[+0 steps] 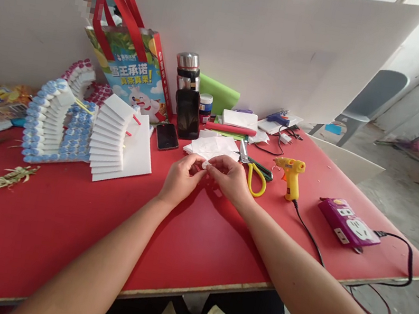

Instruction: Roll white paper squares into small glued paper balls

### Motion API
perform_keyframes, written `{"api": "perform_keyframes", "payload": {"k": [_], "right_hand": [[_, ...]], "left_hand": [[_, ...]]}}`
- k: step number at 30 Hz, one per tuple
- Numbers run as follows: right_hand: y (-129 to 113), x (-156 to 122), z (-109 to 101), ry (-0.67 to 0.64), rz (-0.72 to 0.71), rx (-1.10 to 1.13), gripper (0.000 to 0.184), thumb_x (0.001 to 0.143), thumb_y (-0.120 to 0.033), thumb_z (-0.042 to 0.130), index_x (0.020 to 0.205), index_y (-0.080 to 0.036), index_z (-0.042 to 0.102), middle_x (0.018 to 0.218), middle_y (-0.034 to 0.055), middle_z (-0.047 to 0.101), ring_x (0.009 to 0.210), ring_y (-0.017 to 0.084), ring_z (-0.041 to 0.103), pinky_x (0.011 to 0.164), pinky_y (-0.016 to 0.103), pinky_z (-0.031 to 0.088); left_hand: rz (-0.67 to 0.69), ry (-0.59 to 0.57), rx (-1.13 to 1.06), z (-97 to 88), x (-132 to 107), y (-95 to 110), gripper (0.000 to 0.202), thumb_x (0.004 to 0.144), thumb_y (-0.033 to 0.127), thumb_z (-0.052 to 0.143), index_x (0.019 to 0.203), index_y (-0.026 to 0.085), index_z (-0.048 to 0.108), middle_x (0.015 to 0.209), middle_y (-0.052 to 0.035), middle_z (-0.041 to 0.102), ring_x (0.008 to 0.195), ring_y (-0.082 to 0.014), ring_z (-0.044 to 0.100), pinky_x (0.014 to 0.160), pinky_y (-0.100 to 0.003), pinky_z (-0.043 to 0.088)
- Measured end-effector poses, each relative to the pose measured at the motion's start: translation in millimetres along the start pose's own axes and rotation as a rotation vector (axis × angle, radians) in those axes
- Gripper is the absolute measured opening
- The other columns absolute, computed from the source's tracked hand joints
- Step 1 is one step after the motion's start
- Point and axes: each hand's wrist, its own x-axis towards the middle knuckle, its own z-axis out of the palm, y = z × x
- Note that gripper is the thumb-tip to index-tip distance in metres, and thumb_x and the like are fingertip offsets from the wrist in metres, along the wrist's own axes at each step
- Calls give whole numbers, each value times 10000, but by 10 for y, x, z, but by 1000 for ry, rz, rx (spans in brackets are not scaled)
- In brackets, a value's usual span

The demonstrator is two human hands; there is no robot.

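My left hand (181, 178) and my right hand (230, 178) meet over the red table (61, 228), fingers pinched together on a small white piece (205, 165) held between them. Just beyond my hands lies a stack of white foam sheets (213, 146). Yellow-handled scissors (254, 174) lie right beside my right hand, and a yellow glue gun (291, 175) stands a little further right. To the left sits a stepped white foam model (114, 138) joined to blue and white bottle caps (54, 123).
A purple power strip (346, 223) with black cords lies at the right edge. Two phones (177, 125), a steel flask (187, 70), a red-handled bag (135, 72) and green paper (218, 94) stand before white partition boards. Dry grass sprigs (4, 180) lie at left.
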Motion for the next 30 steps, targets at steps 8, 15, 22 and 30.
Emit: {"api": "perform_keyframes", "payload": {"k": [8, 15, 22, 30], "right_hand": [[-4, 46, -29, -18, 25, 78, 248, 770, -400, 741, 904, -207, 662, 763, 22, 709, 618, 154, 652, 489, 246, 503], [30, 63, -26, -46, 73, 178, 232, 727, -345, 761, 855, -190, 644, 735, 23, 707, 627, 156, 668, 552, 267, 532], [27, 87, -29, -67, 86, 276, 261, 676, -339, 792, 778, -168, 624, 631, 14, 693, 574, 137, 655, 565, 247, 497], [49, 100, 10, -38, 87, 281, 339, 657, -395, 819, 818, -174, 620, 660, 3, 685, 601, 131, 645, 611, 267, 526]], "left_hand": [[-87, 7, -203, 14, 15, -13, 271, 870, 370, 680, 1078, 204, 735, 1012, -75, 732, 774, -186, 670, 779, -308, 523], [-169, 34, -337, 41, 32, -45, 275, 785, 381, 773, 968, 177, 770, 936, -71, 757, 787, -206, 696, 778, -331, 560], [-159, 39, -300, 83, 13, -44, 235, 808, 366, 750, 939, 172, 771, 848, -60, 747, 721, -188, 676, 740, -317, 547], [-158, 62, -328, 113, 29, -92, 280, 820, 418, 727, 961, 177, 742, 921, -66, 730, 768, -184, 679, 778, -312, 537]]}}
